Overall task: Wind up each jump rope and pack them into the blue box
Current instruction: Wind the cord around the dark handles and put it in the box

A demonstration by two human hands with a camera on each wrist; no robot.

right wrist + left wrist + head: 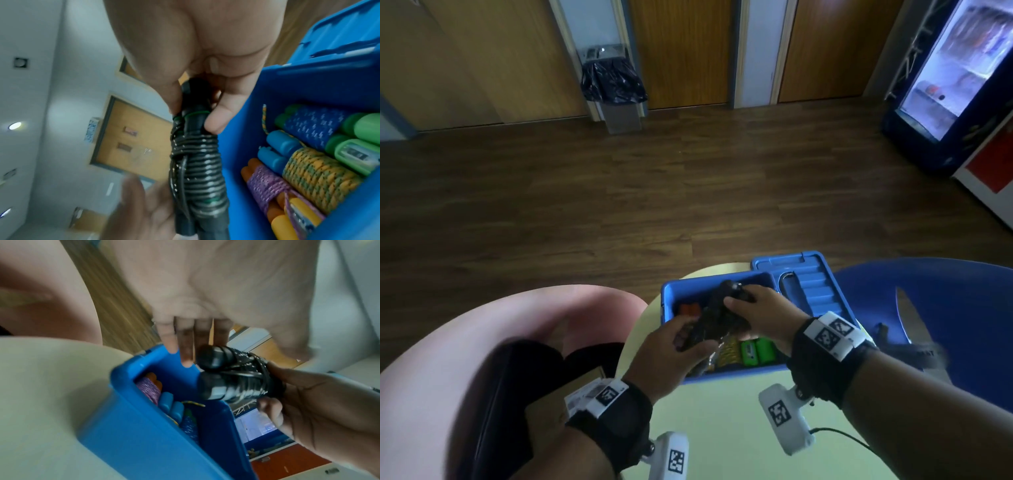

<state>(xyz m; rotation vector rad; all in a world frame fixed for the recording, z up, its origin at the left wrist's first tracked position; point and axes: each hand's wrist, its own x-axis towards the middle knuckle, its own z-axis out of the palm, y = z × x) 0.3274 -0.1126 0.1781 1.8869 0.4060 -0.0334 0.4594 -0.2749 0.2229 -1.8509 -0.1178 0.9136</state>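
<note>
A room with dark wood-plank flooring [619, 192], wooden doors, a bin lined with a black bag [613, 85] against the far wall and a lit drinks fridge [955, 75] at the right. Seen from the head, a round pale-green table [722, 411] sits near the person, with an open blue plastic box [674, 291] on it and the box's ribbed blue lid [815, 284] just beside it on the right. Both hands hold a black jump rope wound tightly around its two black handles [714, 318] above the box. Its long axis runs diagonally, from the near left up to the far right. The left hand [671, 356] cups the near end with curled fingers; the right hand [760, 315] grips the far end.

From the left wrist, the two rounded black handle ends [216, 374] point left, toward the box's blue wall [144, 426]. The left fingers [185, 344] hang fairly straight behind the bundle, while the right hand [308, 399] wraps its other end.

From the right wrist, the bundle [197, 165] runs top to bottom, the right thumb [218, 120] and fingers pinched around its upper end, the left hand [139, 211] blurred at the lower end. Beside it in the box [308, 84] lie other wound ropes side by side: a purple one on orange handles [267, 186], a yellow-green one on blue handles [316, 173], and a blue one on green handles [312, 125].
</note>
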